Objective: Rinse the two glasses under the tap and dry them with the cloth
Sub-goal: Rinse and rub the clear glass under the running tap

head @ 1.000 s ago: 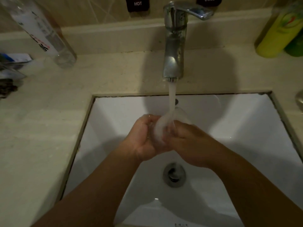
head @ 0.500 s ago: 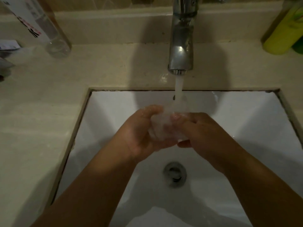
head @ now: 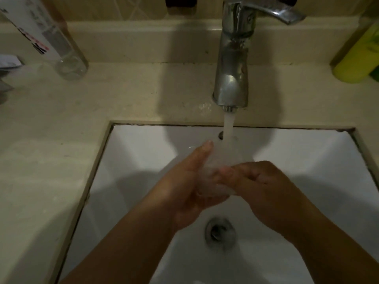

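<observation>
A clear glass is held over the white sink, under the running stream from the chrome tap. My left hand grips the glass from the left, thumb lying up along its side. My right hand comes in from the right, its fingers curled against the glass's lower part. Water and foam blur the glass's outline. I see neither a second glass nor a cloth.
A clear bottle with a red and black label leans on the counter at the back left. At the back right stands a yellow-green bottle. The drain lies below my hands. The beige counter surrounds the sink.
The glass has turned between my hands under the stream, and my left thumb now stretches up along its side. The view has shifted a little.
</observation>
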